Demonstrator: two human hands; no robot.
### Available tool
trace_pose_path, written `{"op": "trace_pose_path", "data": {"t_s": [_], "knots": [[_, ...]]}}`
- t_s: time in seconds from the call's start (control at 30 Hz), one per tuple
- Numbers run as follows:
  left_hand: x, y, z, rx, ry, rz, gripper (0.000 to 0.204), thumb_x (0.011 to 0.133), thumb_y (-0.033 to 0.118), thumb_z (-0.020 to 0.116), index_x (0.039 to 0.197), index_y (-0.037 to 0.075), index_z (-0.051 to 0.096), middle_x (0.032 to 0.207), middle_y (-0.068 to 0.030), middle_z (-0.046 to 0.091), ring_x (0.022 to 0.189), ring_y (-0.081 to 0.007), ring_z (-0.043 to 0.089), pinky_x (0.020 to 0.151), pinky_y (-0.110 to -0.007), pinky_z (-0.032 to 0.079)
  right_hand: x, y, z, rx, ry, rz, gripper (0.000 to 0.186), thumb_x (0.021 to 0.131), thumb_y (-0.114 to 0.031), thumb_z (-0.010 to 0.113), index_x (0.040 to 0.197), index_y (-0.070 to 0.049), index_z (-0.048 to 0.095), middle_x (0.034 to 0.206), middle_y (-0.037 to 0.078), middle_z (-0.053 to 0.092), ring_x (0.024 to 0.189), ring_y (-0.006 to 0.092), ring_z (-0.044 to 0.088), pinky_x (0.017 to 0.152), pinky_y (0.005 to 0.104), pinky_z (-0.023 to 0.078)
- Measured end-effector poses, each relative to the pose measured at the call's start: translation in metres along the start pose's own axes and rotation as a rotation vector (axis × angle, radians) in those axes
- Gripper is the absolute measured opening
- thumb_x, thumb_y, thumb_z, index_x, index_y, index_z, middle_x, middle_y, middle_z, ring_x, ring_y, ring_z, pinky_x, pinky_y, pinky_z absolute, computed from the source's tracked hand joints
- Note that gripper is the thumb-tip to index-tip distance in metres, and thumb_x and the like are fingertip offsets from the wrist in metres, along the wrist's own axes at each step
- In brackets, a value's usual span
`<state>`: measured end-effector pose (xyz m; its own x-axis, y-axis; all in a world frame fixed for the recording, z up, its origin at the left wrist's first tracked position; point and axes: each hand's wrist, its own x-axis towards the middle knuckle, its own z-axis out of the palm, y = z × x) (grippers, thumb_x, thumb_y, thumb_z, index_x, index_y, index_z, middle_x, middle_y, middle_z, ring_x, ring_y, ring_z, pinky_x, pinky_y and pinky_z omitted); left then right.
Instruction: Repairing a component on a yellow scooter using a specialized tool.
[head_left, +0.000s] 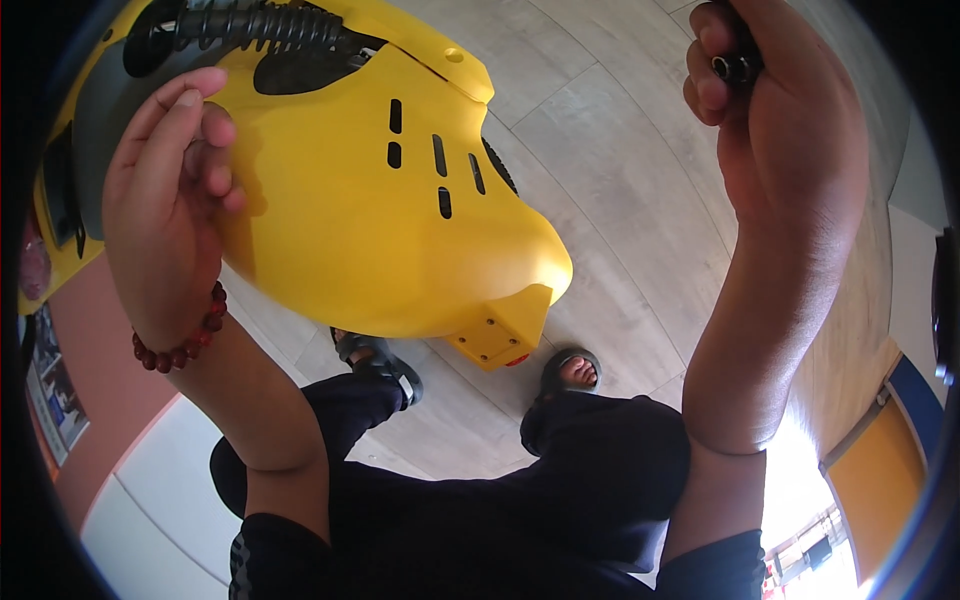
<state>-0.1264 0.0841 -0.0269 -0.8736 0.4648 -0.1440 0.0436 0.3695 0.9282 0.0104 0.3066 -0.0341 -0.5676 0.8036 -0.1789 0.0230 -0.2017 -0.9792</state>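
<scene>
One yellow machine shell [380, 200], two hands, two sandals, one bead bracelet [185, 345]

A single head-worn fisheye view looks steeply down, very near the raised hands and the yellow shell [380, 200] (edges bend at the rim), with the wood floor [620, 200] well below.
</scene>
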Motion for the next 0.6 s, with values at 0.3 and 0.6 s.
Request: {"op": "trace_pose_path", "data": {"t_s": [0.3,0.6], "knots": [[0.014,-0.009,-0.029,0.094,-0.164,0.071,0.026,0.092,0.02,0.043,0.106,0.002,0.056,0.077,-0.0003,0.055,0.056,-0.0052,0.043,0.051,-0.019,0.035,-0.002,0.028,0.011,-0.148,0.004,-0.261,0.021,0.087,-0.018,0.048,0.083,0.002,0.053,0.056,0.002,0.046,0.041,0.0075,0.039,0.04,0.0189,0.032],[0.008,0.001,-0.017,0.201,-0.105,0.078,0.028,0.094,0.019,0.041,0.113,0.002,0.055,0.08,0.0002,0.054,0.059,-0.0033,0.043,0.053,-0.017,0.036,0.023,0.018,-0.027,-0.065,-0.218,-0.101,0.024,0.09,-0.02,0.046,0.092,0.002,0.055,0.061,0.0,0.044,0.048,0.0068,0.037,0.046,0.0205,0.028]]}}
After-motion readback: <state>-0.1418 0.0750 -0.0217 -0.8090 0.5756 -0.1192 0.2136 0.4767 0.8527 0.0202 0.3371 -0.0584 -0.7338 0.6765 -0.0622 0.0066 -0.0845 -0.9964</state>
